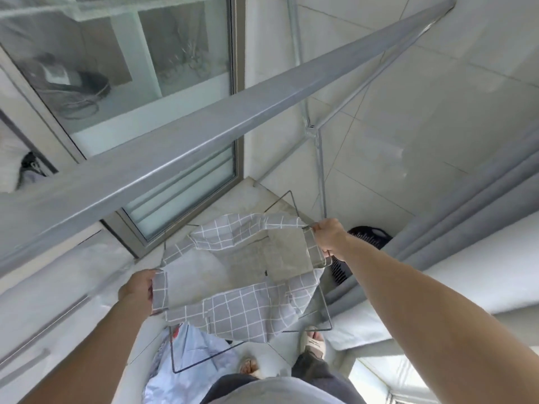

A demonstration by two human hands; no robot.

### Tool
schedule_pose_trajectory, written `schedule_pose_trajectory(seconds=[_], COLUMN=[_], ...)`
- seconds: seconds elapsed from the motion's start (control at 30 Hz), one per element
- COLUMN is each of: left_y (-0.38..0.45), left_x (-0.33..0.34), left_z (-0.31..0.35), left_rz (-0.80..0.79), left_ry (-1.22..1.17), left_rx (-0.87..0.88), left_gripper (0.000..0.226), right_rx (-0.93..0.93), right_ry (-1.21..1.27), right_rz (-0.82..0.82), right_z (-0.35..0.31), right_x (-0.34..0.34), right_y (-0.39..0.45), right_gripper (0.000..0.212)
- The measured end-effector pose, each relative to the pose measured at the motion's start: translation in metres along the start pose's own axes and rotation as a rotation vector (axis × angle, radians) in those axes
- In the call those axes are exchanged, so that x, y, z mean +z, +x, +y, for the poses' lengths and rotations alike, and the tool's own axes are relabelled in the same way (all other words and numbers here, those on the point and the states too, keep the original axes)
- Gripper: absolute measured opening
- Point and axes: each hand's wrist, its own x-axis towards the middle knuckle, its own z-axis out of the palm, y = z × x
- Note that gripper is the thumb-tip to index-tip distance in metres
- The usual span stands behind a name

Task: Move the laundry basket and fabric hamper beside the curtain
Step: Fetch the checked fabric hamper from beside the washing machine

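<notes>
Just beside the grey curtain (455, 228), the fabric hamper (242, 287), grey with a white check on a thin wire frame, hangs open-mouthed above the pale floor. Left hand (139, 291) is closed on its near-left rim; right hand (331, 237) is clenched around the far-right rim bar. A black laundry basket (368, 235) sits partly behind the curtain, past the right hand.
</notes>
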Motion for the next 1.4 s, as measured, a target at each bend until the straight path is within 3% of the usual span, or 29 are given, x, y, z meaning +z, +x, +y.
schedule_pose_trajectory(seconds=[0.2,0.47,0.77,1.03,1.17,1.33,1.4], left_y=[-0.006,-0.036,-0.089,-0.112,-0.113,-0.115,-0.115], left_x=[-0.024,-0.023,0.019,0.060,0.075,0.105,0.123], left_z=[-0.014,-0.038,-0.073,-0.107,-0.111,-0.110,-0.103], left_rz=[0.166,0.363,0.450,0.536,0.547,0.646,0.667], left_ry=[-0.149,-0.303,-0.421,-0.505,-0.414,-0.002,0.129], left_rx=[-0.067,-0.090,-0.131,-0.082,-0.058,0.019,0.093], left_gripper=[0.014,0.013,0.014,0.011,0.018,0.043,0.042], right_rx=[-0.079,-0.059,-0.120,-0.196,-0.198,-0.148,-0.127], right_ry=[-0.085,-0.187,-0.255,-0.367,-0.326,-0.300,-0.337], right_rz=[-0.106,-0.262,-0.365,-0.389,-0.430,-0.534,-0.537], right_z=[-0.026,-0.055,-0.058,-0.032,-0.025,-0.003,0.008], right_x=[0.018,0.019,-0.006,-0.025,-0.030,-0.054,-0.070], right_y=[0.025,0.065,0.107,0.140,0.151,0.167,0.176], right_gripper=[0.010,0.040,0.020,0.022,0.024,0.020,0.018])
